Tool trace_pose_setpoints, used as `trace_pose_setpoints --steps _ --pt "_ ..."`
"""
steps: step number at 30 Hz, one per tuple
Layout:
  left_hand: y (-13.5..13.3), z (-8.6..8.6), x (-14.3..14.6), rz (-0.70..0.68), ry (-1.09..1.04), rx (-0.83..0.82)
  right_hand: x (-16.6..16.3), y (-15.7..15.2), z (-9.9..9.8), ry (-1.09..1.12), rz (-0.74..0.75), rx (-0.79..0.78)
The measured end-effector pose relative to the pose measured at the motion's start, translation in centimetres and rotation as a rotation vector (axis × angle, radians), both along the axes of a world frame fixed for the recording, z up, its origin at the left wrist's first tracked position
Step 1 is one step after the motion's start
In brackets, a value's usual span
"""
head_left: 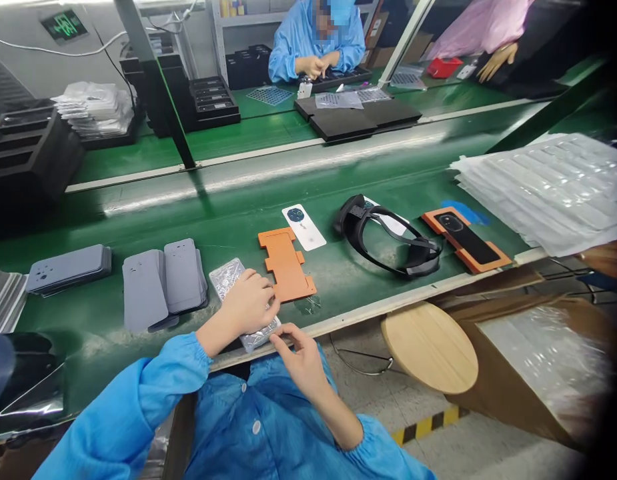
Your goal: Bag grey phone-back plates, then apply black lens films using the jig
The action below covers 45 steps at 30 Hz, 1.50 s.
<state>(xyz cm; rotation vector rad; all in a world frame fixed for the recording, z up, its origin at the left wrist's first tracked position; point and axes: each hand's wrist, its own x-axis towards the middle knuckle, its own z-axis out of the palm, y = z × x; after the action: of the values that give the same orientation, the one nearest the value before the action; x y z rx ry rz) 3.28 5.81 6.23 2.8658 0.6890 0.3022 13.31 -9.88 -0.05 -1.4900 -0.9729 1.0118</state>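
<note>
A flat phone-sized stack in shiny clear plastic film lies slantwise on the green bench in front of me. My left hand rests across its middle, fingers curled over it, hiding much of the surface. At its near right corner is my right hand, with thumb and forefinger pinched close together; whatever is between them is too small to make out. Just right of the packet lies an orange notched jig. A white phone back panel with a dark camera print sits behind that jig.
Stacks of grey phone-shaped sheets lie to the left. On the right are a black head strap, an orange jig with a dark phone panel and layered plastic trays. A wooden stool stands below. Across the bench, a co-worker handles parts.
</note>
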Motion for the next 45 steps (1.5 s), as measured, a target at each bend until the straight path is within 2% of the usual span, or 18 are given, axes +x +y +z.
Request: trace_pose_setpoints --steps 5,11,22,32,35,39,42,44,45 --pt "-0.6 -0.3 -0.1 0.095 -0.006 0.012 0.0 0.3 1.3 -0.07 -0.015 -0.018" --pt "-0.4 -0.3 0.4 0.13 0.004 0.019 -0.2 0.4 1.2 -0.154 -0.055 -0.044" --pt "-0.2 -0.2 0.6 0.127 0.006 0.025 -0.8 1.4 1.2 -0.182 -0.063 0.117" --pt "-0.3 -0.7 0.5 0.122 0.006 0.051 -0.8 1.4 0.9 -0.386 0.02 0.22" --pt "-0.3 -0.7 0.5 0.115 0.005 0.053 -0.9 1.1 0.8 -0.365 0.005 0.241" --pt "-0.2 -0.5 0.4 0.086 -0.004 0.031 -1.2 -0.6 0.6 -0.224 -0.032 0.181" --pt "-0.2 -0.4 0.2 0.06 -0.025 -0.006 0.2 -3.5 0.3 -0.175 -0.055 0.139" --pt "-0.2 -0.3 0.1 0.042 -0.033 -0.026 2.2 -6.0 0.1 -0.191 -0.031 0.025" --pt "-0.2 -0.3 0.0 0.033 -0.034 -0.029 3.4 -7.3 0.1 -0.188 0.046 -0.08"
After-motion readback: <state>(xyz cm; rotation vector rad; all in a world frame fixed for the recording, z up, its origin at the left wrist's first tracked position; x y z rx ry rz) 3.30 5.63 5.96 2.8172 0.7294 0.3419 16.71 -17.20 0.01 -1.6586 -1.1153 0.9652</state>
